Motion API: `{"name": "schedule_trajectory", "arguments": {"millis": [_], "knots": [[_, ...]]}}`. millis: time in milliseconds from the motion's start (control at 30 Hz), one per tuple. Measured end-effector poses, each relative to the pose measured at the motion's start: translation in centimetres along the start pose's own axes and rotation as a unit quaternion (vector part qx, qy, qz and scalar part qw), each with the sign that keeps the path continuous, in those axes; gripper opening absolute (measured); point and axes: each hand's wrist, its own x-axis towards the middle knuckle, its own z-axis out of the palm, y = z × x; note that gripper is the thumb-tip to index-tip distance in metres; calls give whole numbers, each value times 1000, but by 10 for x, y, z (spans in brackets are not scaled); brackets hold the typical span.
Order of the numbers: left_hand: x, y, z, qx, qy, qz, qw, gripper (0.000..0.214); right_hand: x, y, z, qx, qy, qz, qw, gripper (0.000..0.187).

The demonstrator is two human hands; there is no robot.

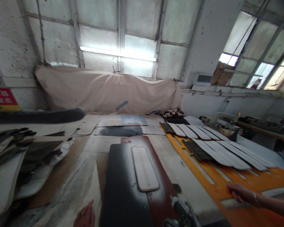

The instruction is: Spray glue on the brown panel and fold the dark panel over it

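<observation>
My left hand shows at the bottom edge. It rests on the worn tabletop just left of a long black sheet and holds nothing that I can see. A white oblong piece with rounded ends lies on a dark brown board, partly over the black sheet. My right hand lies flat, palm down, on an orange slotted frame at the right, with nothing in it. A grey metal tool pokes up at the bottom between the two hands.
Long white strips and dark ones lie in rows across the orange frame. On the left is a stack of white and black cut pieces, with a dark tube above it. A beige cloth hangs at the back. Sewing machines stand at the right.
</observation>
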Motion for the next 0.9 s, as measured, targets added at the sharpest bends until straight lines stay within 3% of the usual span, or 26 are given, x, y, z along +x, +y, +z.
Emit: {"name": "schedule_trajectory", "arguments": {"millis": [67,200,233,333,400,533,767,833,900], "knots": [[1,2,-3,1,-3,15,1000,38,0,3,-4,22,-68,21,997,49],[3,7,-9,3,0,9,1000,38,-2,12,5,53,65,-116,990,51],[3,8,-9,3,3,4,1000,37,-2,13,7,64,75,-110,989,51],[2,9,-8,7,8,10,1000,37,1,12,3,93,-30,14,995,50],[1,9,-7,16,12,24,1000,38,1,8,-2,89,-57,50,993,52],[0,8,-6,35,29,50,998,39,1,7,-5,96,-27,45,994,54],[2,12,-8,24,27,28,999,38,11,25,-13,94,-70,47,992,50],[3,14,-9,23,29,27,999,39,8,21,-11,54,-36,28,998,52],[3,15,-11,26,28,28,999,39,0,14,-4,7,47,-38,998,54]]}}
